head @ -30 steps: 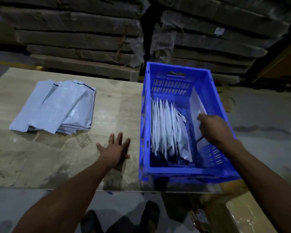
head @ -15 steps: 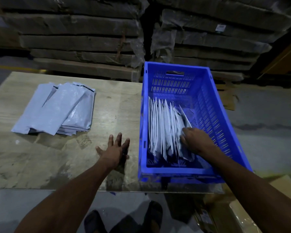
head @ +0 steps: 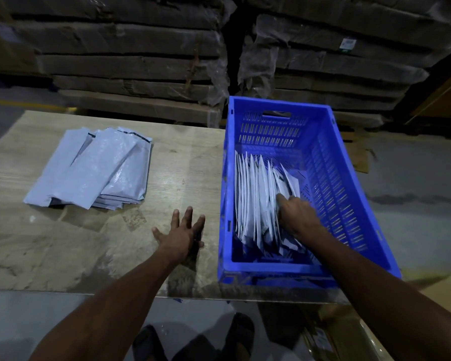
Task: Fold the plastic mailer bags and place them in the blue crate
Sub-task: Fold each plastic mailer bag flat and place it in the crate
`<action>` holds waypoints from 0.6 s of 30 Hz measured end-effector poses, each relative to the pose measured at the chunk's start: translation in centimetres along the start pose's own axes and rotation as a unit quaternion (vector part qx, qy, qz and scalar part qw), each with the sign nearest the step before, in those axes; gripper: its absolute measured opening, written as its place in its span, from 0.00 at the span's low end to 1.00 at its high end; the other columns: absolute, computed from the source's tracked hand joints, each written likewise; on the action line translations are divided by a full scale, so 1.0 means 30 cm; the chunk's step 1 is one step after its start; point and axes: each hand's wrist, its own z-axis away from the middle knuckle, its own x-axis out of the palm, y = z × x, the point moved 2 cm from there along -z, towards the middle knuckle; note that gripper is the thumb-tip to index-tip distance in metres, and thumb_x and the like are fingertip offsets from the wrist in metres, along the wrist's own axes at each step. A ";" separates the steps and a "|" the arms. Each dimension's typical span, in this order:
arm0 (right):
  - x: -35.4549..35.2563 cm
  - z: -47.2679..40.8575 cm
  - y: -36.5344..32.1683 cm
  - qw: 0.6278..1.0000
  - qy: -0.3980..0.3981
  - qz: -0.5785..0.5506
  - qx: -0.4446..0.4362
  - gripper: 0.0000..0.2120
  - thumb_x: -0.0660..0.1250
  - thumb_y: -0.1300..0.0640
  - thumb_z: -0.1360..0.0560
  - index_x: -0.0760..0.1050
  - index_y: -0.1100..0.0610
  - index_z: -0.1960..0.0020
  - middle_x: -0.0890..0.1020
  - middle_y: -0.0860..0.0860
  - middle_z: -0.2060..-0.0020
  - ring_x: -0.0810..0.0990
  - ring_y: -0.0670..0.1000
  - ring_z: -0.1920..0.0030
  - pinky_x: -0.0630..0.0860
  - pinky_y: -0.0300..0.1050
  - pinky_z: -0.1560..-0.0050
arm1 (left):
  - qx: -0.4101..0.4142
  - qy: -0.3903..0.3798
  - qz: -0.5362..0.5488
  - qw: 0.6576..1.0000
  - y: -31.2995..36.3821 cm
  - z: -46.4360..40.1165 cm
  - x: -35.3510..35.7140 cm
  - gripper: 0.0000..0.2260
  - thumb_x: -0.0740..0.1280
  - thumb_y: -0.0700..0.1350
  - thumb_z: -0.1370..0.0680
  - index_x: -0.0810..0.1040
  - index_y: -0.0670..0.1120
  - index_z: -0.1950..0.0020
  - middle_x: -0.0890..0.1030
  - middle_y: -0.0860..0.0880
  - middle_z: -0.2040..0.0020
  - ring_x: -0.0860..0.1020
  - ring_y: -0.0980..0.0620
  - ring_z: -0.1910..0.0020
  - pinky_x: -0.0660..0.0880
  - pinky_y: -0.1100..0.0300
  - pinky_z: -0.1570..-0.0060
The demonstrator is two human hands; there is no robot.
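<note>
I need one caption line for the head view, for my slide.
Right hand presses folded mailers in blue crate; left hand rests flat on table.

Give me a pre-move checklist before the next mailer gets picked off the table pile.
1. Right hand out of the blue crate: not ok, it presses on the folded mailers.
2. Folded mailers standing on edge in a row: ok.
3. Left hand free: ok, flat on the table.
4. Unfolded pile waiting on the table: ok.
5. Room left in the crate: ok, far end bare.

Wooden table (head: 89,243) — wrapped pallets (head: 130,61) (behind).
</note>
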 end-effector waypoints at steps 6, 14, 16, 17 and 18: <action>0.002 -0.024 0.028 0.999 -0.022 -0.030 0.033 0.05 0.61 0.66 0.25 0.75 0.62 0.52 0.80 0.63 0.54 0.81 0.66 0.51 0.74 0.52 0.57 | 0.001 0.010 -0.015 1.000 -0.019 -0.025 0.025 0.42 0.64 0.64 0.19 0.32 0.67 0.21 0.29 0.52 0.18 0.33 0.41 0.18 0.47 0.19 0.31; 0.001 0.006 0.082 0.970 0.125 -0.207 0.003 0.13 0.71 0.70 0.34 0.85 0.66 0.50 0.86 0.64 0.59 0.85 0.63 0.60 0.81 0.53 0.54 | -0.003 0.024 -0.020 1.000 -0.035 -0.031 0.037 0.47 0.68 0.57 0.18 0.26 0.69 0.26 0.28 0.53 0.19 0.32 0.42 0.18 0.47 0.18 0.31; 0.000 0.013 0.087 0.972 0.112 -0.209 -0.005 0.13 0.71 0.68 0.33 0.85 0.65 0.49 0.86 0.63 0.60 0.86 0.61 0.61 0.80 0.49 0.54 | 0.001 0.018 -0.011 1.000 -0.024 -0.018 0.022 0.44 0.66 0.60 0.18 0.30 0.68 0.22 0.29 0.52 0.18 0.32 0.42 0.18 0.47 0.19 0.31; 0.003 0.014 0.087 0.973 0.102 -0.205 -0.006 0.14 0.70 0.69 0.32 0.85 0.65 0.48 0.86 0.63 0.59 0.85 0.61 0.60 0.80 0.49 0.53 | 0.005 0.014 -0.003 1.000 -0.016 -0.011 0.015 0.42 0.65 0.60 0.18 0.34 0.67 0.20 0.29 0.51 0.18 0.32 0.41 0.18 0.47 0.18 0.31; 0.004 0.012 0.086 0.975 0.095 -0.202 -0.006 0.14 0.70 0.70 0.32 0.84 0.65 0.46 0.86 0.63 0.58 0.85 0.61 0.59 0.80 0.50 0.53 | 0.006 0.012 0.002 1.000 -0.008 -0.002 0.006 0.40 0.64 0.61 0.18 0.37 0.66 0.19 0.29 0.51 0.18 0.33 0.41 0.18 0.47 0.18 0.31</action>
